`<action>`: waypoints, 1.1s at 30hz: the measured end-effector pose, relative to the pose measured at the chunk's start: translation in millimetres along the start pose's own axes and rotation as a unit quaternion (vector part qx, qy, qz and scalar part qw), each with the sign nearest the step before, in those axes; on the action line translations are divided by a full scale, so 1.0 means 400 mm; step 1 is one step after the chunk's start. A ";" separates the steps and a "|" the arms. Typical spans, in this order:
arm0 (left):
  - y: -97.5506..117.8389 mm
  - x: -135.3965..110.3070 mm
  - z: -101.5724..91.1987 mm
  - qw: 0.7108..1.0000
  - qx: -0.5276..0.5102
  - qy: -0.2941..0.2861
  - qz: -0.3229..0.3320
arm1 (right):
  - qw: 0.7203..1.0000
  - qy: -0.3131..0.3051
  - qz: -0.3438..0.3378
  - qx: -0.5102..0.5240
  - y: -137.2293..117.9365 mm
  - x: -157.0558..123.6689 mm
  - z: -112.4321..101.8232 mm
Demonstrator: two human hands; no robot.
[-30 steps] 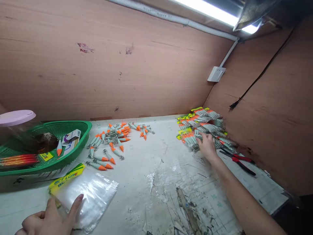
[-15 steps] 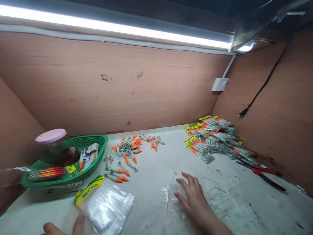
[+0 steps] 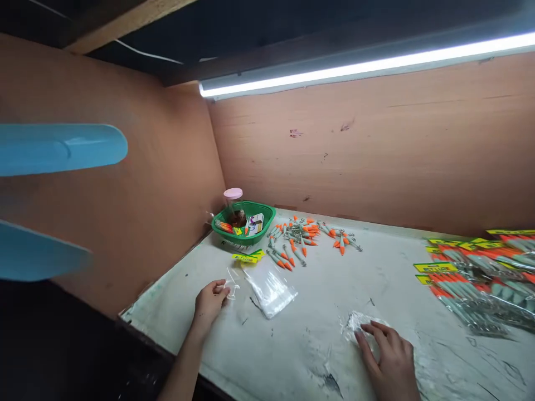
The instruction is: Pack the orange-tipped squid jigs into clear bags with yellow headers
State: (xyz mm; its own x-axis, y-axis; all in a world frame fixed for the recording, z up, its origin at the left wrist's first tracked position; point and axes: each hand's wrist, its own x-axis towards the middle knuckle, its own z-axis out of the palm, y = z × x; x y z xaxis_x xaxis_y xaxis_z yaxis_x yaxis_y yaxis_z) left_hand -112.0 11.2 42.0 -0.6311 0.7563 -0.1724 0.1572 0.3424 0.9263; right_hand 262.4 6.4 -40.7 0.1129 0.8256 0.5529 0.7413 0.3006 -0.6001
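My left hand (image 3: 210,301) rests on the white worktop (image 3: 317,345) with its fingers curled round a small clear plastic piece (image 3: 231,286). Just right of it lies a stack of clear bags (image 3: 270,286) with yellow header cards (image 3: 248,257). My right hand (image 3: 388,359) lies near the front edge, fingers stretched over a crumpled clear plastic film (image 3: 358,324). Loose grey lures with orange tips (image 3: 303,240) are scattered at the back of the worktop. Packed lures in bags with yellow labels (image 3: 480,273) are piled at the right.
A green basket (image 3: 243,224) with small boxes and a pink-lidded jar (image 3: 234,205) stands in the back left corner. Wooden walls close the bench at left and back. A light strip (image 3: 363,68) runs overhead. Blue blades (image 3: 58,149) show at far left.
The view has swung left and pulled back. My right hand has come from the packed pile to the film near the front. My left hand has moved off the bag stack.
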 end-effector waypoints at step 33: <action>-0.003 -0.078 0.394 0.721 -0.227 -0.642 -0.128 | 0.940 -0.338 0.037 -0.032 -0.145 0.425 0.322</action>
State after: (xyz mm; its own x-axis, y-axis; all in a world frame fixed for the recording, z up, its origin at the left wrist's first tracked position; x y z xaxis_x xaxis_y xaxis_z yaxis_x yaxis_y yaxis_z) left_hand 27.3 75.2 -6.5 0.6748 0.6923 -0.2558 -0.2878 0.5660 0.7725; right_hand 153.5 190.7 13.7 -0.2643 0.9644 0.0036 0.7891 0.2183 -0.5741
